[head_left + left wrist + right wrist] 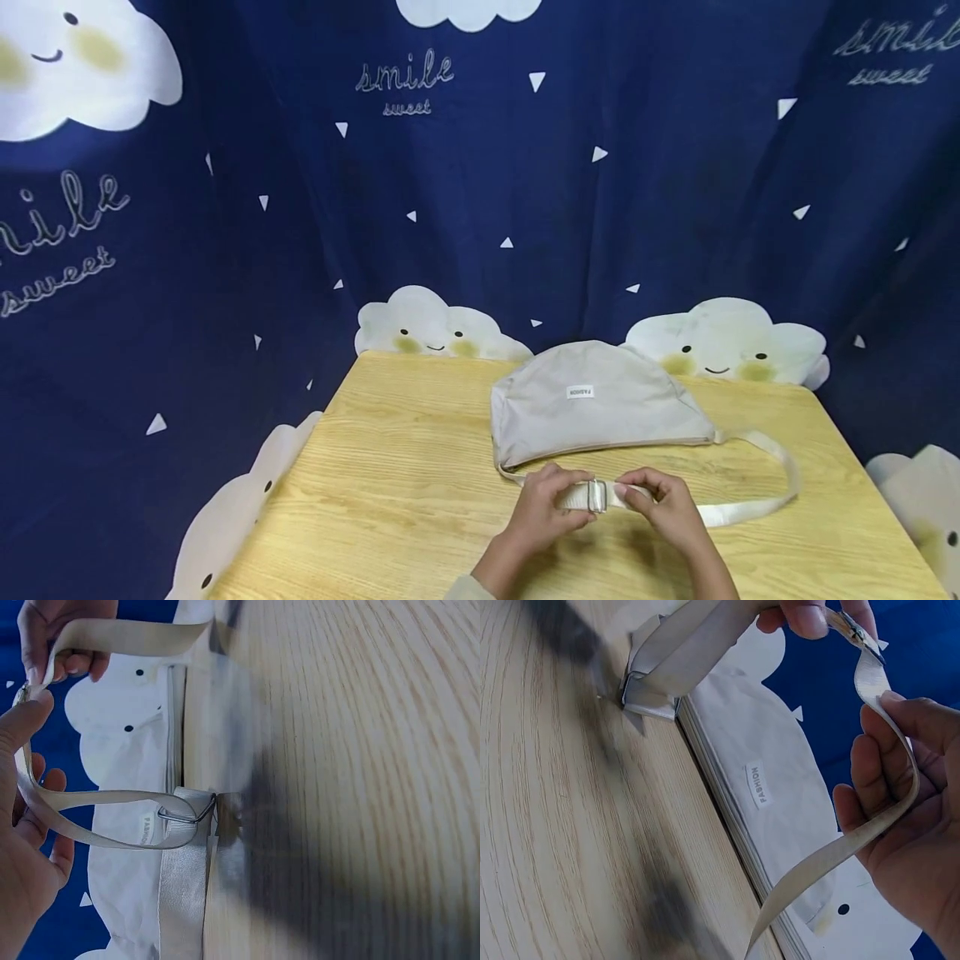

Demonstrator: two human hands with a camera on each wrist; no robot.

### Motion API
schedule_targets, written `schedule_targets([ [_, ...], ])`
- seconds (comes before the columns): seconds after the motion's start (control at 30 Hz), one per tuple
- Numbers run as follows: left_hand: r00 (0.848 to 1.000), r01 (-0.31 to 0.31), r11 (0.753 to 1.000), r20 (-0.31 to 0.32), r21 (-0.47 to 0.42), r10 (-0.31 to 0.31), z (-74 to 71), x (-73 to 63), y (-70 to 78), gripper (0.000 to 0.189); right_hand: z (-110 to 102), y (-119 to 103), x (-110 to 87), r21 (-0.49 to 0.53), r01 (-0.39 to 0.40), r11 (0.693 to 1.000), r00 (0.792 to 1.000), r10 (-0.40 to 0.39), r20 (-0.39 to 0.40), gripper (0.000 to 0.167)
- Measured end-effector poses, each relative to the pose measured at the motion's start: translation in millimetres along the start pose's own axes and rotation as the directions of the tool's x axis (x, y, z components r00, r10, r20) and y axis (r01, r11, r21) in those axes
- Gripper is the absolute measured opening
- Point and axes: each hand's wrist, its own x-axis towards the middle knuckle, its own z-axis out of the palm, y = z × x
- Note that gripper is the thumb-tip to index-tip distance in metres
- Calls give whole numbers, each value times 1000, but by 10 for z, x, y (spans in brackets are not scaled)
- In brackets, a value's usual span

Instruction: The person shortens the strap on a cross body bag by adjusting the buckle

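A pale beige shoulder bag (600,423) lies on the table with its small "FASHION" label (580,392) facing up. In front of it, my left hand (534,510) pinches the bag's strap (750,510) beside a metal slider buckle (597,497). On the buckle's other side my right hand (670,510) pinches the strap between thumb and fingers. The left wrist view shows the strap looped through a metal ring (191,819) at the bag's end. From the right hand the strap runs down across the palm toward the table in the right wrist view.
The light wooden table (390,467) extends to both sides of the bag. A dark blue curtain (465,183) with white clouds and triangles hangs behind and beside it. The slack strap curves over the table's right part.
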Motion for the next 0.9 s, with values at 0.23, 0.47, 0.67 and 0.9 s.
schedule_targets([
  [0.23,1000,14,999,26,-40,-13,-37,6,17,52,24,-12,0,45,-16,999,1000,15,24,9],
  [0.47,999,42,996,24,-76,-40,-89,-3,28,48,63,-30,-3,72,-30,997,999,27,43,10],
  [0.67,996,87,984,47,-157,-80,-145,1,61,49,109,-82,10,75,-65,995,997,61,46,13],
  [0.9,999,33,990,16,-134,-31,-142,-51,101,48,136,-134,-38,32,-89,995,995,88,47,13],
])
